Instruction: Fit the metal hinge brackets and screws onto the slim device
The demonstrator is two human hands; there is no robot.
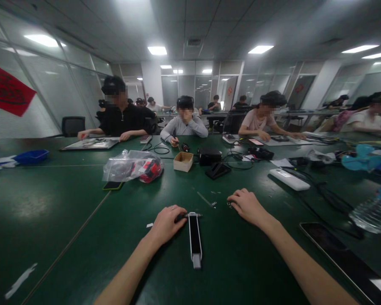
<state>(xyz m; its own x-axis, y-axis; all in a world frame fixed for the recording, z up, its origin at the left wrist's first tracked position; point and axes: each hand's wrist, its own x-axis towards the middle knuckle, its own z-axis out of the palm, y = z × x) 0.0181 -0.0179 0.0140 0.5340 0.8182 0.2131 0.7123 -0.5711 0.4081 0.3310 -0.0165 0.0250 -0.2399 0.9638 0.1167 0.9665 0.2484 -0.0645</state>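
My left hand (168,223) has its fingers and thumb closed round a dark, slim piece (179,217) at the far end of a long, narrow device (194,237). This device has a white rim, a black face and a grey near end, and lies flat on the green table. A thin metal shaft crosses its far end; whether it joins the dark piece I cannot tell. To the right, my right hand (247,206) rests low on the table with curled fingertips at tiny light-and-dark parts (229,204). Similar tiny pieces (213,203) and a thin clear strip (204,197) lie between the hands.
Beyond my hands are a plastic bag with red items (136,166), a small open box (183,162) and a black case (209,156). At right are a white device (288,179), cables, a water bottle (373,212) and a tablet (339,254). Several people sit opposite.
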